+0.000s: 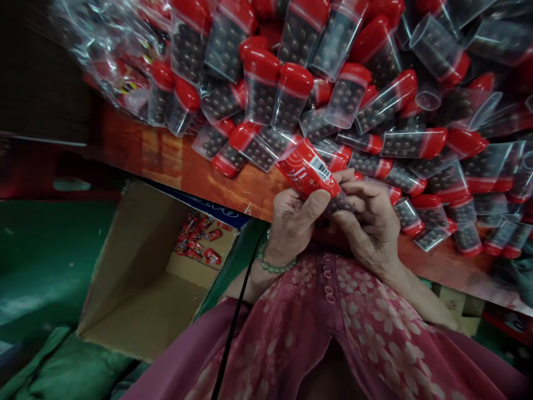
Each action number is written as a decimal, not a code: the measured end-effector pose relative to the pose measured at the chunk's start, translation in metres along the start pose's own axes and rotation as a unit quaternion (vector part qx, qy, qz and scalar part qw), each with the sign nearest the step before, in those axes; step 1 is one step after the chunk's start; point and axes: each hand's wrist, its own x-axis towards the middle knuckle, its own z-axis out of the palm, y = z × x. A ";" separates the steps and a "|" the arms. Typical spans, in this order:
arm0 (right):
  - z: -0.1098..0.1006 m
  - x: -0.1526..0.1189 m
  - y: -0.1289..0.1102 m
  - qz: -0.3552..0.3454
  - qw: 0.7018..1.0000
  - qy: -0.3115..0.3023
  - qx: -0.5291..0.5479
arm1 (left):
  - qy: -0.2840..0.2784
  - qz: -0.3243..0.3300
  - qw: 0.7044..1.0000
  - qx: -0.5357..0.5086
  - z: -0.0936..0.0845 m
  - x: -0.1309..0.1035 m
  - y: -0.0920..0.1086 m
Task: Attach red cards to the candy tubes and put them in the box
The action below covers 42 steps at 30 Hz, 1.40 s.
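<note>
Both of my hands hold one small clear container of dark round balls (338,203), tilted above the table's front edge. A red printed sleeve (308,169) with a barcode covers its upper left part. My left hand (297,219) grips the sleeve, thumb pressed on its lower end. The fingers and thumb of my right hand (370,219) pinch the container's lower right end, hiding part of it. Just beyond my hands lie many similar containers with red caps (291,94), filled with dark balls and bare of sleeves.
Crinkled clear plastic with red printed pieces (125,72) lies at the table's left. Below the edge of the wooden table (166,161), an open cardboard box (137,289) holds several red printed packs (200,239). A black cord (233,333) hangs beside my left arm.
</note>
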 end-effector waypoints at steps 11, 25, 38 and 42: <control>-0.002 0.001 0.005 -0.065 0.995 0.027 -0.070 | -0.003 0.022 1.000 -0.015 -0.002 0.003 0.004; 0.002 0.013 -0.008 -0.015 0.997 0.006 0.072 | -0.047 0.015 0.999 -0.018 0.005 0.007 0.005; 0.002 0.018 -0.009 0.009 0.988 -0.015 0.151 | -0.052 -0.039 0.998 -0.003 0.008 -0.006 -0.003; 0.005 0.013 -0.006 -0.083 0.989 0.048 0.110 | -0.026 -0.021 0.999 0.010 0.015 -0.011 -0.009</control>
